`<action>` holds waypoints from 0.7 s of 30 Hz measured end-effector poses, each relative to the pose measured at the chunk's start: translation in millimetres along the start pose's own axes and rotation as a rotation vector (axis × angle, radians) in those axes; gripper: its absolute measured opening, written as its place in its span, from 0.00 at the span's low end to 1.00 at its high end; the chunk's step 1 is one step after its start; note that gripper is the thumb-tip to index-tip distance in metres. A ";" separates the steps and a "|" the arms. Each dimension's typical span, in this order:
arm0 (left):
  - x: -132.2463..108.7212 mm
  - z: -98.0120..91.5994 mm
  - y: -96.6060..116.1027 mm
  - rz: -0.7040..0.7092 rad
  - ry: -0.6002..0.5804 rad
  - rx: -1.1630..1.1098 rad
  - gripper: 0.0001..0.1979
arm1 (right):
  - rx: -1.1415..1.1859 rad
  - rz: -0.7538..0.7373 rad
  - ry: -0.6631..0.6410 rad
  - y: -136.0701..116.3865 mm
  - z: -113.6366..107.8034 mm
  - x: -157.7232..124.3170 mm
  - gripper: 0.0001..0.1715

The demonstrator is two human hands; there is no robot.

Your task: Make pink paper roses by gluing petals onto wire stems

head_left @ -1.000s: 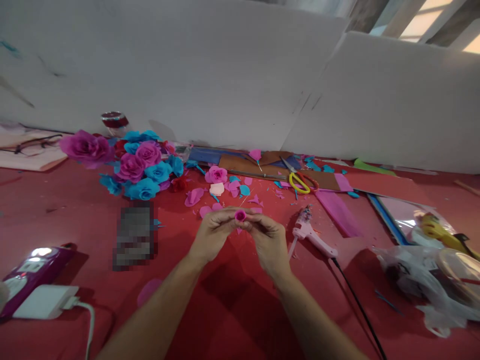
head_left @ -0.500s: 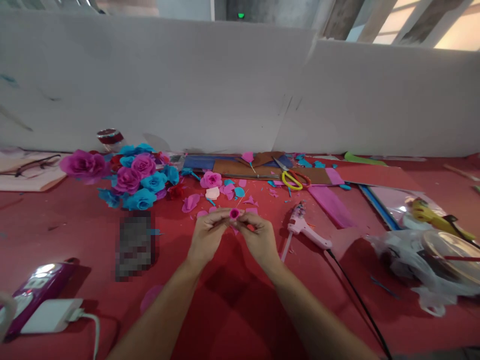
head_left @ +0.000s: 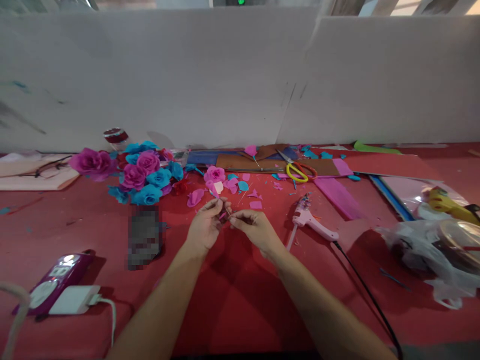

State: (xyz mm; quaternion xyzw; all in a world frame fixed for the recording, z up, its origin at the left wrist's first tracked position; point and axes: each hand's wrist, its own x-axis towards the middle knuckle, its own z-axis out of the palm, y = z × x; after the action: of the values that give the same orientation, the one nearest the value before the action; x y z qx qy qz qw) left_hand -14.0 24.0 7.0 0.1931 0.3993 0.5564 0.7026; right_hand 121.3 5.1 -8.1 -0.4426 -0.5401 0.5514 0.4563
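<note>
My two hands closed on a pink paper piece over a red worktop

The worktop (head_left: 240,310), matt red, runs from my forearms to a white partition (head_left: 168,75), which rises along its back edge and bears dark scuffs. Above the partition show a small green light (head_left: 241,2) and, at upper right, bright openings between bars. The pink paper piece (head_left: 222,216) is at the worktop's middle, mostly covered by my fingers. My left hand (head_left: 204,227) is clamped on it; my right hand (head_left: 253,227) pinches at its right side, thumb and forefinger together, the part between them too small to make out.

Toward the back left corner, pink and blue paper flowers (head_left: 148,175) cluster before a red-lidded jar (head_left: 115,136); glasses (head_left: 52,167) lie on pale sheets farther left. Loose petals (head_left: 232,186) and scraps lie just beyond my hands. Near the back edge, scissors (head_left: 296,173) rest partly on a brown sheet (head_left: 243,163). To the right lies a pink glue gun (head_left: 315,225), its black cord (head_left: 369,292) running to the front edge. A plastic bag (head_left: 442,275) occupies the right side; a purple power strip (head_left: 62,272) and white adaptor (head_left: 75,300) take the front left corner.
</note>
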 end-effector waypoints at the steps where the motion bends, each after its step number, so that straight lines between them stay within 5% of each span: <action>1: 0.0 0.1 1.8 -0.011 0.016 -0.009 0.02 | -0.028 -0.012 -0.002 1.0 0.1 -0.1 0.07; 6: 0.8 -1.1 0.7 -0.020 -0.023 0.024 0.02 | -0.251 -0.132 0.065 -1.0 3.0 -4.5 0.08; 10: 0.3 -1.5 -5.9 0.140 -0.082 0.116 0.04 | -0.357 -0.196 0.074 -3.4 3.0 -5.4 0.11; 15: -9.1 4.2 -10.8 0.381 -0.040 0.414 0.05 | -0.371 -0.215 0.088 3.9 -0.8 -2.2 0.15; 21: -14.1 5.4 -12.0 0.415 -0.082 0.484 0.06 | -0.295 -0.241 0.063 11.4 -1.3 -0.8 0.17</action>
State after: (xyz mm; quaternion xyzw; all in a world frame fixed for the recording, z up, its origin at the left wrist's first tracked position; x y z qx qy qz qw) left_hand -3.2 8.1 6.6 0.4543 0.4435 0.5682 0.5235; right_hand 122.5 4.5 -19.6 -0.4539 -0.6496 0.3934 0.4660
